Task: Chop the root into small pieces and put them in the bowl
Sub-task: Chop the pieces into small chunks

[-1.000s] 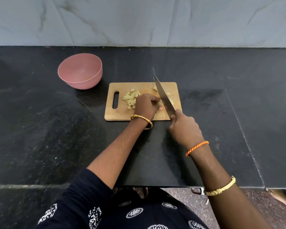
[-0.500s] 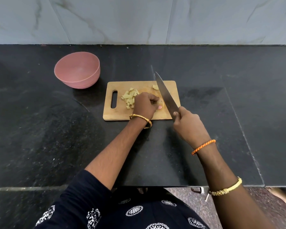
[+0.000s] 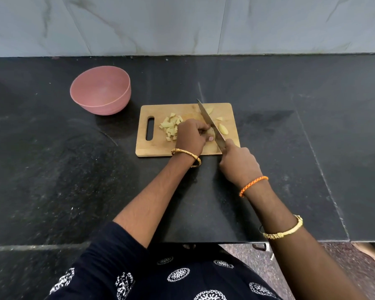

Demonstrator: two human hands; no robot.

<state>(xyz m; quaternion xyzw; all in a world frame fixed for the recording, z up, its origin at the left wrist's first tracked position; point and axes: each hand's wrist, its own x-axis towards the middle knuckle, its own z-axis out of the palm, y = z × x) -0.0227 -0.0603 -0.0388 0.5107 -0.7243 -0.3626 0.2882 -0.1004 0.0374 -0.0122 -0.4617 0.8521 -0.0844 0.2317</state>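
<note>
On the wooden board [image 3: 182, 108], the left hand [image 3: 191, 137] pins the root [image 3: 210, 132] while the right hand [image 3: 238, 162] grips the knife [image 3: 210, 123], blade against it. Cut pieces [image 3: 171, 125] lie left; pink bowl [image 3: 100, 90] sits beyond.

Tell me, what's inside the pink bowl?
Nothing shows inside the pink bowl; its inner wall and bottom look bare. The chopped pieces lie on the cutting board, partly covered by the left hand.

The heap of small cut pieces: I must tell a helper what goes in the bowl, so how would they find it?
On the black counter lies a wooden cutting board. The heap of small cut pieces sits beside its handle slot, left of the left hand. Unlike the bigger wedges right of the knife, these are tiny cubes.
</note>
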